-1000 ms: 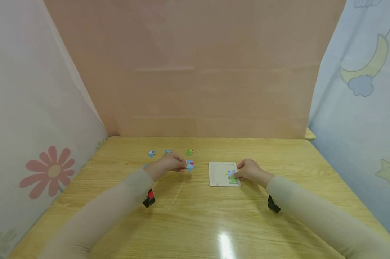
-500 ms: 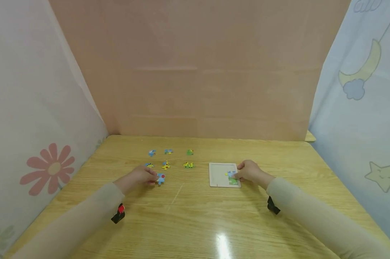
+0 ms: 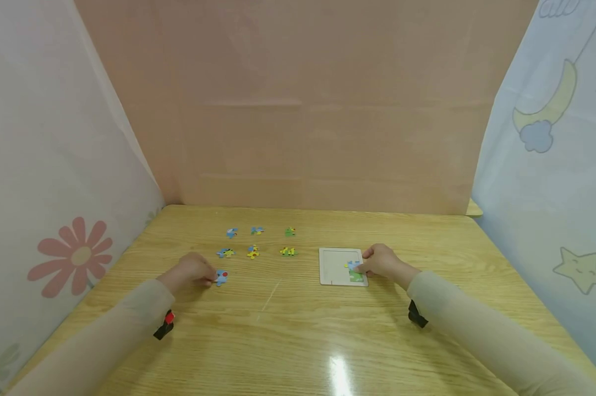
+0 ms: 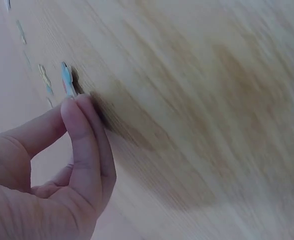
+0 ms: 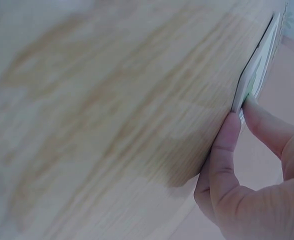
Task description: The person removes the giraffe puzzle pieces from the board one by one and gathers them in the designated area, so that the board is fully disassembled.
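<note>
Between thumb and fingertips, my left hand (image 3: 193, 269) pinches a blue puzzle piece (image 3: 222, 277) with a red dot, low over the table at the left. The left wrist view shows that piece (image 4: 67, 79) edge-on. My right hand (image 3: 384, 259) grips the right edge of a square white puzzle tray (image 3: 327, 267), thumb over the rim and fingers against its side. Inside the tray's right part lie joined blue and green pieces (image 3: 355, 275), partly under the thumb. In the right wrist view the tray (image 5: 247, 75) appears at a slant.
Loose puzzle pieces lie in two rows beyond my left hand, among them a blue one (image 3: 231, 233), a yellow one (image 3: 253, 252) and a yellow-green one (image 3: 288, 252). A brown backdrop (image 3: 302, 137) stands along the far edge of the wooden table (image 3: 278, 341), with printed cloth on both sides.
My left hand has moved left and toward the near side with the blue puzzle piece, uncovering other pieces behind it. The right hand and the tray have stayed in place.
</note>
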Demonstrator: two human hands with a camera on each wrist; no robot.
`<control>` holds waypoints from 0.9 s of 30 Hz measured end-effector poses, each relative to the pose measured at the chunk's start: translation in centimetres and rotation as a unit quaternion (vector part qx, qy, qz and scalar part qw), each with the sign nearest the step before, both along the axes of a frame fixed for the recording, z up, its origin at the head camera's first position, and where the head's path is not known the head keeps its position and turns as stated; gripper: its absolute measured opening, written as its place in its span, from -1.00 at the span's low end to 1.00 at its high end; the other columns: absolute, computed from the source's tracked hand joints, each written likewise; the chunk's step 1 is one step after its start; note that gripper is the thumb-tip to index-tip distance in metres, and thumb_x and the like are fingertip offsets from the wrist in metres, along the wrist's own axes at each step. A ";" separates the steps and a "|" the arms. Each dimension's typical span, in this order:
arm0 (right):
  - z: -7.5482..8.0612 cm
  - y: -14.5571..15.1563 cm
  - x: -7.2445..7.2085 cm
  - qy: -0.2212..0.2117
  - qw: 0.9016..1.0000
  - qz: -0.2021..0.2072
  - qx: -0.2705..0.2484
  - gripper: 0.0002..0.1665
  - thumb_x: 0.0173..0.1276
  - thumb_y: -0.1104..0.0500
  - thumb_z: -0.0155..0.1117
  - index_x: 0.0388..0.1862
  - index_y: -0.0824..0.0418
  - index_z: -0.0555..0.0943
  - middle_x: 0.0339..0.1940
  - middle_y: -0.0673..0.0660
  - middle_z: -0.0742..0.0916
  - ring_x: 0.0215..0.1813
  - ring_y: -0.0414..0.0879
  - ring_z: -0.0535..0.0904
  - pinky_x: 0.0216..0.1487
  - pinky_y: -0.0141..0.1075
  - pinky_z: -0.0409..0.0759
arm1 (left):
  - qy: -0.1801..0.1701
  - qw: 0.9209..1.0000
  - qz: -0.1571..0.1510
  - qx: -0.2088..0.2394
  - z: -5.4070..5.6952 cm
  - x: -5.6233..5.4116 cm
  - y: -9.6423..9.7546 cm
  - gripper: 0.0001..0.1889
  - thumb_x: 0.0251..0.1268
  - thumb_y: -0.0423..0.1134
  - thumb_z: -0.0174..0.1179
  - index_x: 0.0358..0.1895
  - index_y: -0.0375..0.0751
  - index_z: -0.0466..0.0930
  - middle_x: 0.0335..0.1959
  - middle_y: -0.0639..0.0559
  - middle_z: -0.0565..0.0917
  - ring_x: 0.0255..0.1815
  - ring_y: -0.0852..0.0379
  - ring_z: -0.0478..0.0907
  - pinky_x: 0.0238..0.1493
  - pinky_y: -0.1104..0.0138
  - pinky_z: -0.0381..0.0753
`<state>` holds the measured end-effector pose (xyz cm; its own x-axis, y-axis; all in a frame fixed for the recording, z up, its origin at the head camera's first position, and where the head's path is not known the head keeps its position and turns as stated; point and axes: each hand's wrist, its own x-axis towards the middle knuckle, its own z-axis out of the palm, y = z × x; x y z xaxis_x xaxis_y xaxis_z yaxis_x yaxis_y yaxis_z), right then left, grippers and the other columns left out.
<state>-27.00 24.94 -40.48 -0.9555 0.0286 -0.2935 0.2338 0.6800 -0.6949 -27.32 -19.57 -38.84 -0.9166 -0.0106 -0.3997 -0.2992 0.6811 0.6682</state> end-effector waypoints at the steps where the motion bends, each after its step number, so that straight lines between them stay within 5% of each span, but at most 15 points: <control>1: 0.1 0.0 0.0 0.000 1.000 0.001 -0.001 -0.52 0.16 0.27 0.47 -0.06 0.42 0.42 -0.20 0.22 0.54 -0.37 -0.12 0.52 -0.38 -0.41 0.63 | -0.003 1.000 0.003 -0.006 0.0 -0.1 -0.1 -0.87 0.14 -0.48 0.29 -0.27 -0.51 0.61 -0.60 0.00 0.64 -0.63 0.28 0.58 -0.46 0.48 0.63; 7: 0.3 0.0 0.2 0.004 1.000 0.008 0.000 -0.51 0.17 0.27 0.46 -0.06 0.43 0.42 -0.18 0.23 0.54 -0.35 -0.11 0.52 -0.38 -0.40 0.63 | -0.019 1.000 0.007 0.001 -0.1 -0.3 -0.7 -0.92 0.12 -0.52 0.29 -0.35 -0.52 0.62 -0.59 0.00 0.63 -0.64 0.27 0.56 -0.45 0.50 0.66; 27: 0.1 0.0 0.0 0.004 1.000 0.004 -0.003 -0.51 0.15 0.27 0.47 -0.07 0.42 0.42 -0.17 0.24 0.54 -0.34 -0.10 0.53 -0.38 -0.40 0.64 | -0.010 0.998 -0.050 0.022 0.3 0.4 -1.1 -0.89 0.20 -0.53 0.24 -0.27 -0.59 0.58 -0.47 -0.08 0.66 -0.56 0.25 0.55 -0.40 0.46 0.68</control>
